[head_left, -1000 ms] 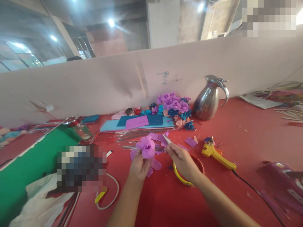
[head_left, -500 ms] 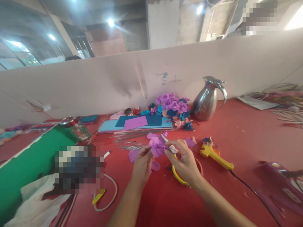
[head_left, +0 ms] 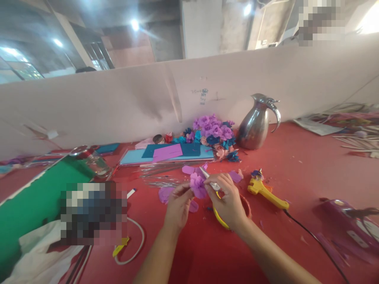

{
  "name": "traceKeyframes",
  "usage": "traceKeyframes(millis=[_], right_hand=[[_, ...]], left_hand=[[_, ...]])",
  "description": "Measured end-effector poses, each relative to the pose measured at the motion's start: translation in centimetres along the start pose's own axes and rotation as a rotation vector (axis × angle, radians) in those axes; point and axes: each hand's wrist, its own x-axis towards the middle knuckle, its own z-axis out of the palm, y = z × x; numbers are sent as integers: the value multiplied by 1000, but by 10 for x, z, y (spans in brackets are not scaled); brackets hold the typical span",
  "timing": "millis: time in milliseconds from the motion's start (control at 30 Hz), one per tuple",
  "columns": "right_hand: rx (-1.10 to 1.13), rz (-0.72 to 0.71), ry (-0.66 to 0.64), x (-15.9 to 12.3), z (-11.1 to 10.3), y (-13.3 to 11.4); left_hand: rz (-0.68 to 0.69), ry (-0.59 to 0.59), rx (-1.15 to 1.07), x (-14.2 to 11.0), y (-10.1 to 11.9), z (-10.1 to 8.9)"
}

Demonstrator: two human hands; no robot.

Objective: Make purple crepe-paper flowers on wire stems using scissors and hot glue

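Between my hands is a small purple paper flower with ruffled petals. My left hand pinches its left side between thumb and fingertips. On the other side, my right hand has thumb and fingers closed on its edge. Yellow-handled scissors run beneath my right hand, pointed tip up and left near the flower. Whether the palm grips them is hidden. Loose purple petals lie on the red table around the flower, some behind it and some to the right.
A yellow glue gun with a black cable lies right. Behind are finished paper flowers, paper sheets, thin wires and a steel jug. At left stand a glass jar and a green board.
The flower has turned slightly, and my right fingers have shifted along its edge. Both hands stay closed on it. The whole view has slid a little left.
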Motion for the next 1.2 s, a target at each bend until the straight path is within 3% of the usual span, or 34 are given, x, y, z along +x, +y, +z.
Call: traceKeyframes(millis=[100,200,333,633,867,1200], right_hand=[[-56,-53,67,-3,-1,-5],[-165,-87,76,-9,4,-10],[-234,-19,118,-17,15,-14],[-238,88,136,-17,21,-13],[-244,51,141,-19,22,-8],[-268,-112,153,-20,20,-8]], left_hand=[[0,42,-4,-1,-1,4],[88,123,54,-3,-4,7],[202,204,120,-5,-9,8],[194,192,44,-11,-10,13],[87,125,-77,-10,-10,12],[-61,72,-258,-6,-8,12]])
